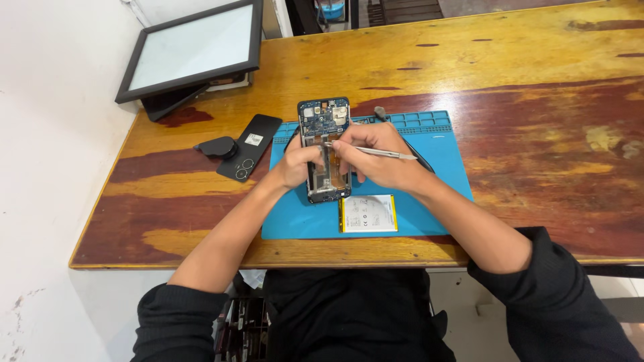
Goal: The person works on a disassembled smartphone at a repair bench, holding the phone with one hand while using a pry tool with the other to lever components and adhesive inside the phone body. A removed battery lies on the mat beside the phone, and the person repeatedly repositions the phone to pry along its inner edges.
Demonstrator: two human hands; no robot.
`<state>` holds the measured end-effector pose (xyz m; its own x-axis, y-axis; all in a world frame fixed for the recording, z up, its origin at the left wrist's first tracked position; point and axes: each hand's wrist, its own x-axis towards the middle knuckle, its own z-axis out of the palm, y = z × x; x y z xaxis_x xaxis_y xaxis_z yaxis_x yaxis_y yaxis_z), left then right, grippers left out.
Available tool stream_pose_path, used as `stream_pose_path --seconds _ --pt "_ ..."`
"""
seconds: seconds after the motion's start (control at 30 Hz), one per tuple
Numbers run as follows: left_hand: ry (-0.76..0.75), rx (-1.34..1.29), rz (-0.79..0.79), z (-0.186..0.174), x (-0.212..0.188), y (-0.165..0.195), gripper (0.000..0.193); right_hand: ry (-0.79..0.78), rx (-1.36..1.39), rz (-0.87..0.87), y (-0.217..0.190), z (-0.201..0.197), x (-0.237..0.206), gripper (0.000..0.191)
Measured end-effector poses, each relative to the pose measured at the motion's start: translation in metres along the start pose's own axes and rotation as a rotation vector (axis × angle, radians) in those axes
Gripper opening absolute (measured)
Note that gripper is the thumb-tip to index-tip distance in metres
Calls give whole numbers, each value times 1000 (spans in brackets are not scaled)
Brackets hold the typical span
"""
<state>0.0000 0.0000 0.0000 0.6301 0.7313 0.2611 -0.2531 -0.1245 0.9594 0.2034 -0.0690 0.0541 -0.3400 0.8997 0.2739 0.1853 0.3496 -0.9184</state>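
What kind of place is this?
Probably a small phone-repair bench: an opened smartphone lies on a blue repair mat, with its removed battery and black back cover on the wooden table.

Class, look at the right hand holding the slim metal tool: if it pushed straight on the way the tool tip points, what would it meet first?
The right hand points its metal tool leftward, tip already at the opened phone. Pushed on, it would probably meet the phone's inner parts first, then the left hand steadying the frame; depth is unclear.

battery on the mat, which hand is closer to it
Right. The right hand, gripping a metal tool, hovers just above the battery; the left hand holds the phone's far side.
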Motion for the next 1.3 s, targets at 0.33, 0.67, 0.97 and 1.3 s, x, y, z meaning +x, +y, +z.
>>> stream_pose_path --seconds 0.33,0.67,0.97,1.3 --pt "-52 75 100 -28 -99 45 27 -12 -36 -3 -55 103 -19 25" --pt "26 -160 20 38 -81 154 52 5 38 -25 -180 40 -43 24" --pt "-67 -147 32 55 -61 159 48 36 -62 -15 -198 13 -47 26" --pt "-114 -91 -4 74 -59 180 39 -14 129 -9 -228 -3 -59 21"
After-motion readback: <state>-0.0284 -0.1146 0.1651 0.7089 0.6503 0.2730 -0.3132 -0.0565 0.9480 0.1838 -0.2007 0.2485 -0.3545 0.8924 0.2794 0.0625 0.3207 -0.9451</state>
